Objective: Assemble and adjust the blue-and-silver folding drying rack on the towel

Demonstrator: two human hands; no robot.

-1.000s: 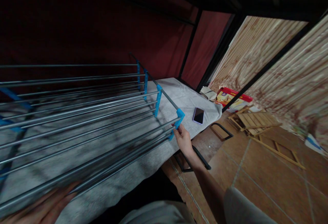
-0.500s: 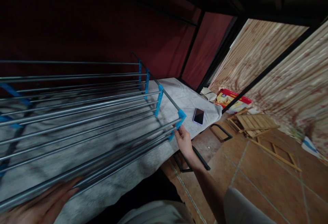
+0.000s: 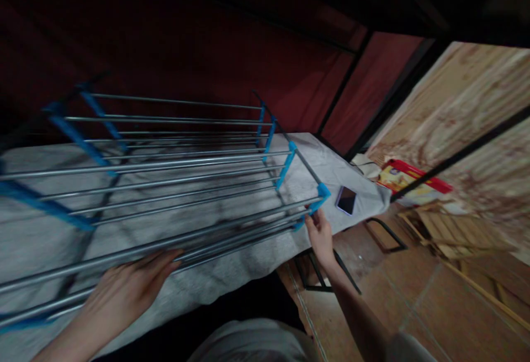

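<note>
A shoe rack [image 3: 199, 159] of grey metal tubes with blue plastic brackets lies across a light grey cloth. My left hand [image 3: 130, 285] is over the front tubes, left of their middle, with its fingers closed against them; the fingertips behind the tubes are partly hidden. At the near right corner, my right hand [image 3: 320, 235] pinches the rack beside the blue corner bracket [image 3: 323, 192]. A dark-screened phone [image 3: 346, 201] rests on the cloth, right of that corner.
The cloth-covered table [image 3: 327, 155] ends at the right above a dark metal stool frame [image 3: 387, 236]. A folded wooden chair [image 3: 459, 232] lies on the tiled floor, near a red and yellow box [image 3: 414, 177]. Dark red panels stand behind the rack.
The view has swung left, so the rack's left end shows more and everything sits further right. My left hand has slid right along the front tubes; my right hand stays at the corner.
</note>
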